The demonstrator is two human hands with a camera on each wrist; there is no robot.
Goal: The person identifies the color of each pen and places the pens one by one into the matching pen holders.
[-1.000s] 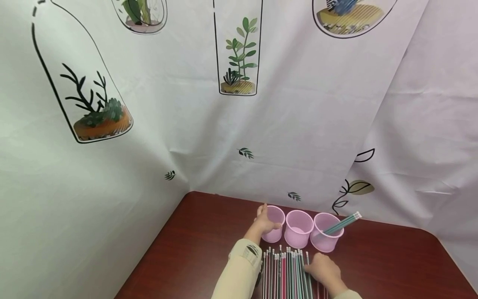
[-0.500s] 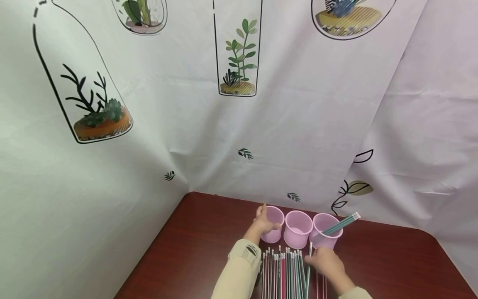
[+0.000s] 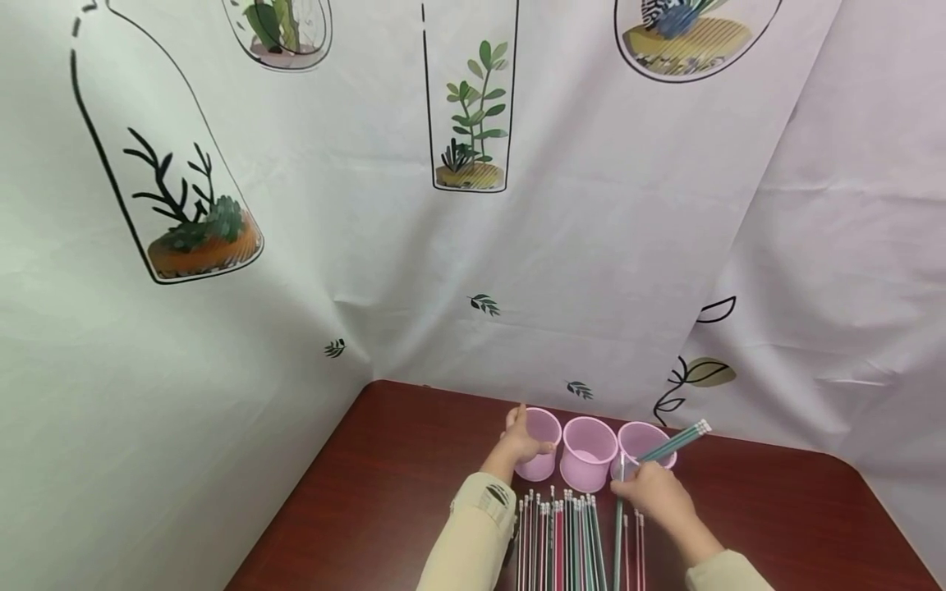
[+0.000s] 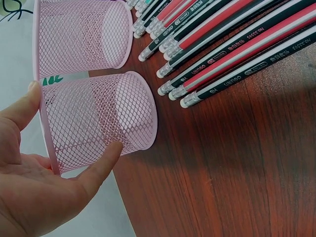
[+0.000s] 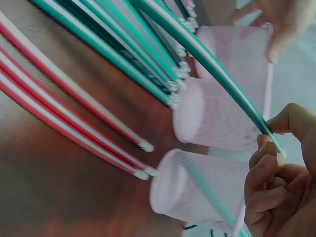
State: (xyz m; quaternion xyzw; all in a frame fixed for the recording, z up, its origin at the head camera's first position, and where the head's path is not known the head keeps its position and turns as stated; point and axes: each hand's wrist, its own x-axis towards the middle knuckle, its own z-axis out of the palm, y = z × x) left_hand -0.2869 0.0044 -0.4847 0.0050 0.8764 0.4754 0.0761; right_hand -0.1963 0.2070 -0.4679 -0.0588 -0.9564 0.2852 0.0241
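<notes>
Three pink mesh pencil cups stand in a row. My left hand [image 3: 521, 439] holds the left cup [image 3: 537, 469], with the thumb at its rim and a finger along its mesh side [image 4: 98, 118] in the left wrist view. My right hand [image 3: 658, 492] pinches a green-and-white striped pencil [image 5: 217, 74] near its eraser end, raised in front of the right cup [image 3: 634, 437]. Several green pencils [image 3: 674, 443] lean inside that right cup, erasers up. The middle cup [image 3: 588, 472] stands between the hands, untouched.
Several striped pencils [image 3: 559, 542] in black, red and green lie side by side before the cups, erasers toward them. A few red-and-white pencils [image 3: 640, 542] lie apart on the right. The brown table [image 3: 355, 492] meets a printed cloth backdrop [image 3: 399, 246].
My right hand has taken the green pencil from the right side of the row, lifting it up and rightward toward the right cup. The left hand keeps its place on the left cup.
</notes>
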